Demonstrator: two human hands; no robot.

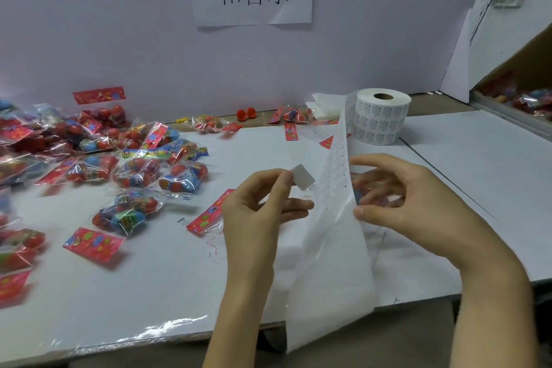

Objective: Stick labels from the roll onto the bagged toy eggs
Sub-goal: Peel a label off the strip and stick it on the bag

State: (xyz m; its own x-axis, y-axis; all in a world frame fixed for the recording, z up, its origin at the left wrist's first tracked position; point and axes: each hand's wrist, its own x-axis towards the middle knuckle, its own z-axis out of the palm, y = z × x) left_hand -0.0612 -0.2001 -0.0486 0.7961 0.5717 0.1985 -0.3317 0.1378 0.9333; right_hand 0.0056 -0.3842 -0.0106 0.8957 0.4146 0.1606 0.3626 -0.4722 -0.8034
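White paper label (pixel 302 178), blank side toward the camera, is pinched between thumb and forefinger of my left hand (pixel 257 206). The other fingers are loosely curled with nothing in them. It is held by one edge, I judge so that the adhesive face touches no skin.

My right hand (pixel 415 203) curls round the edge of the backing strip (pixel 331 248), thumb on the near face and fingers behind. This probably gives tension for a clean peel. The strip runs from the label roll (pixel 382 118), beyond the right hand, down between both hands and off the table (pixel 448 158) edge.

There is a coloured blur behind the strip at the right fingers. It may be a bagged egg, but I cannot confirm.

Bagged toy eggs (pixel 134 164) are heaped out to the left of the left hand. One bag with red header card (pixel 209 213) lies just beside that wrist and is the likely next target. The label is not yet stuck.
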